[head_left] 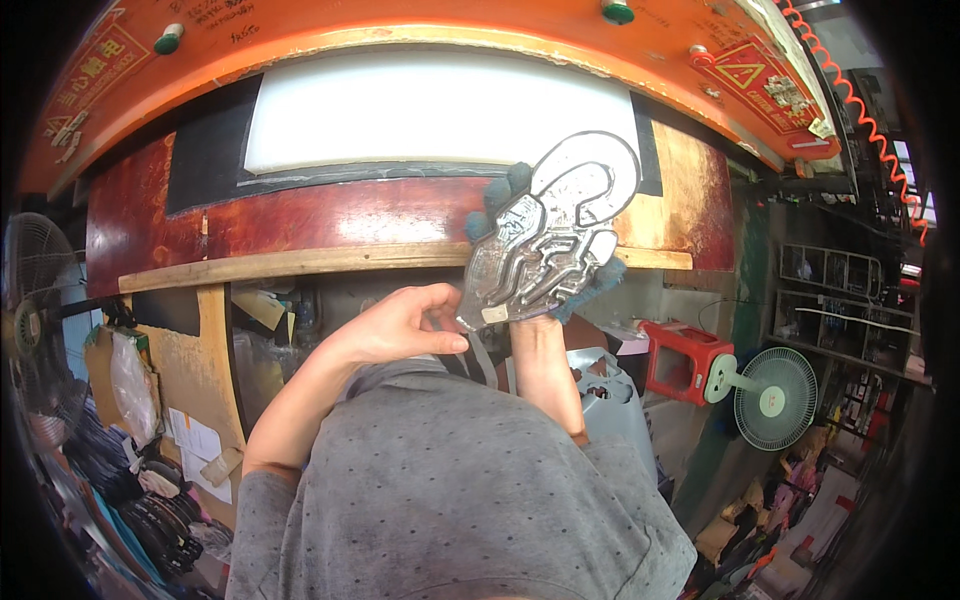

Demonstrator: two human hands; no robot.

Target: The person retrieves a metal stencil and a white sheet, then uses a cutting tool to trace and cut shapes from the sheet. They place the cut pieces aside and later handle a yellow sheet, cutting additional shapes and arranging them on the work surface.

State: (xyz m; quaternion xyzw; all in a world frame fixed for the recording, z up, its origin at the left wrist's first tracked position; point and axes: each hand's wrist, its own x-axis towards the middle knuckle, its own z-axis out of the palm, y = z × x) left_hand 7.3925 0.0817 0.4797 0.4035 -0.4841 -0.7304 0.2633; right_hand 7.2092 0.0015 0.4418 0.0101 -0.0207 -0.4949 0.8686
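Silvery, seemingly metal openwork plate with raised dark edges and a rounded loop at one end (545, 235) lies in front of the right hand, which wears a blue-grey knitted glove (601, 284); gloved fingers show past two sides of the plate and have hold of it, though how tightly the hidden palm closes cannot be told. Its long axis slants from a narrow tip beside the bare left hand (415, 322) up and rightward to the loop, beyond the glove. That tip is nearest the left hand, just off its fingertips to the right; whether they touch is unclear. The left hand is half-curled, thumb and forefinger apart, with nothing visibly gripped. Beyond both hands stands a reddish-brown wooden bench (330, 222) bearing a white rectangular slab (430, 110).
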